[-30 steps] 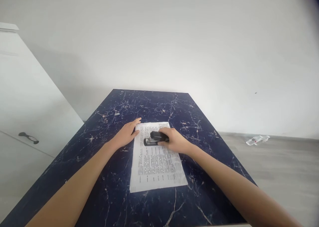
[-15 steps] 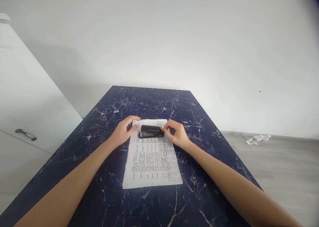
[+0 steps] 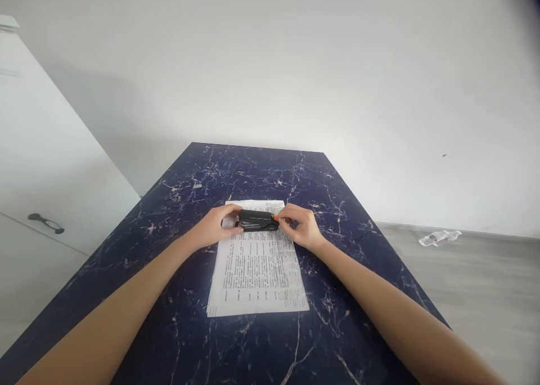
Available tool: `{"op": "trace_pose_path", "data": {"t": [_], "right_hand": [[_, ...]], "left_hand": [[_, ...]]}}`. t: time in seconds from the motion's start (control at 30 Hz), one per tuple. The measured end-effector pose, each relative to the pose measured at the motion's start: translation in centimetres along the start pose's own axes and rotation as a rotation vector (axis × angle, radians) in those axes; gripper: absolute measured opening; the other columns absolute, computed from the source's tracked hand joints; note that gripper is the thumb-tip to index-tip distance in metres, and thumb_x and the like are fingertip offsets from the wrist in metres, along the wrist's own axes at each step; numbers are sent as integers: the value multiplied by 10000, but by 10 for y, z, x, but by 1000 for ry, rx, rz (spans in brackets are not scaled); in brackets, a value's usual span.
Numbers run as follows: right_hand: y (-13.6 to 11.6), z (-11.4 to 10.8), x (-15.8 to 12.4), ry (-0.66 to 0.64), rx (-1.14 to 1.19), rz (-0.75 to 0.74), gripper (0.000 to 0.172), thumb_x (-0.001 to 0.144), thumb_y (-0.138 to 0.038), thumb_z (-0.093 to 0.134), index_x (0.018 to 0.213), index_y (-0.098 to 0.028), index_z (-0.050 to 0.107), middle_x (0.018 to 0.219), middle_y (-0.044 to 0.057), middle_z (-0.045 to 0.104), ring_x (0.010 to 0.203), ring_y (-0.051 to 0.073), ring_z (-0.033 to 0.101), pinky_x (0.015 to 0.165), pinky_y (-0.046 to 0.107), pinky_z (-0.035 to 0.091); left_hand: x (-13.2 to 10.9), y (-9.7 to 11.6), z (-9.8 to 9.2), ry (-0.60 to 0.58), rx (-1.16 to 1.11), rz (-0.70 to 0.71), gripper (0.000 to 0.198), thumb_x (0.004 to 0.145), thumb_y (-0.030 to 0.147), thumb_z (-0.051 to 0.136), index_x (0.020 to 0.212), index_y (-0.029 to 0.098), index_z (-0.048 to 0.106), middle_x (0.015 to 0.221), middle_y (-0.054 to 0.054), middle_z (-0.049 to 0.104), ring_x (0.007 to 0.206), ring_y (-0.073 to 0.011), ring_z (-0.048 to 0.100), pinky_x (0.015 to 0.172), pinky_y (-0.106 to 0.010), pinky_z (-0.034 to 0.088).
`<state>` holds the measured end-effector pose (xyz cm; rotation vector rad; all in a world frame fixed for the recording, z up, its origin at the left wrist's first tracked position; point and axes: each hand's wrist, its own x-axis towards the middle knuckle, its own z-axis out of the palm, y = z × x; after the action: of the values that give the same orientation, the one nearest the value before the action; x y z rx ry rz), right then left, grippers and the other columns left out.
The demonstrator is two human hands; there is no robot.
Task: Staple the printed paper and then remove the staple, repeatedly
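A black stapler [image 3: 256, 218] lies sideways on a printed sheet stack [image 3: 257, 278], near the far edge of the paper. Its left end is between the thumb and fingers of my left hand [image 3: 215, 226], closed on it from the front and back. At the other end, my right hand [image 3: 302, 227] pinches a small orange part [image 3: 275, 218] of the stapler. The fingertips partly cover both ends of the stapler.
Beneath the paper is a dark blue marbled table [image 3: 177, 317]. A white cabinet [image 3: 54, 148] with a dark handle [image 3: 46, 223] stands at the left. A clear plastic package [image 3: 439, 237] lies on the grey floor at the right, by the white wall [image 3: 295, 64].
My left hand has moved right, from the paper's left edge onto the stapler's left end. My right hand keeps its pinch at the orange part. The view has shifted slightly.
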<state>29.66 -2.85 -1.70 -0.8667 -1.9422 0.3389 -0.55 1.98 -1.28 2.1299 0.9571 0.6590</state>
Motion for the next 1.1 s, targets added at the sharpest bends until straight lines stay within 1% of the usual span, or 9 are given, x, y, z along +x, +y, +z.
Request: {"op": "trace_pose_path", "data": {"t": [0.33, 0.53, 0.73, 0.87, 0.97, 1.1], "right_hand": [[-1, 2, 1, -13, 5, 17, 164, 917, -136, 562, 819, -208, 672, 777, 37, 642, 650, 153, 543, 595, 310, 453], [0, 1, 0, -9, -11, 26, 159, 903, -140, 563, 813, -211, 672, 771, 28, 636, 640, 151, 543, 606, 320, 459], [2, 0, 0, -8, -29, 20, 171, 891, -136, 558, 774, -203, 664, 747, 22, 620, 642, 144, 537, 613, 321, 449], [2, 0, -1, -12, -20, 31, 170, 888, -146, 557, 781, -208, 674, 754, 25, 628, 642, 146, 538, 609, 325, 455], [2, 0, -1, -16, -33, 53, 175, 893, -167, 555, 784, -215, 684, 765, 31, 643, 651, 154, 548, 619, 337, 474], [0, -1, -1, -3, -33, 75, 189, 891, -182, 550, 772, -218, 693, 753, 32, 647, 643, 156, 551, 608, 341, 478]], "left_hand": [[0, 2, 0, -36, 110, -1, 480, 846, 419, 744, 1279, 231, 655, 1305, -135, 691, 1181, -321, 661, 988, -460, 512], [1, 2, 0, -36, 95, 10, 464, 842, 410, 751, 1259, 229, 656, 1287, -127, 703, 1166, -296, 670, 972, -434, 523], [2, 4, 0, -26, 125, 23, 447, 839, 404, 765, 1234, 219, 673, 1257, -125, 716, 1131, -287, 685, 964, -448, 530], [3, 1, 1, -35, 117, 3, 444, 847, 406, 760, 1243, 225, 672, 1254, -120, 715, 1131, -291, 685, 975, -460, 535], [4, -2, 2, -18, 107, 2, 431, 846, 417, 762, 1227, 230, 684, 1249, -121, 716, 1136, -305, 685, 994, -477, 533], [3, 0, 2, -1, 3, -4, 446, 807, 398, 794, 1214, 236, 705, 1239, -119, 723, 1149, -324, 681, 1033, -517, 518]]}}
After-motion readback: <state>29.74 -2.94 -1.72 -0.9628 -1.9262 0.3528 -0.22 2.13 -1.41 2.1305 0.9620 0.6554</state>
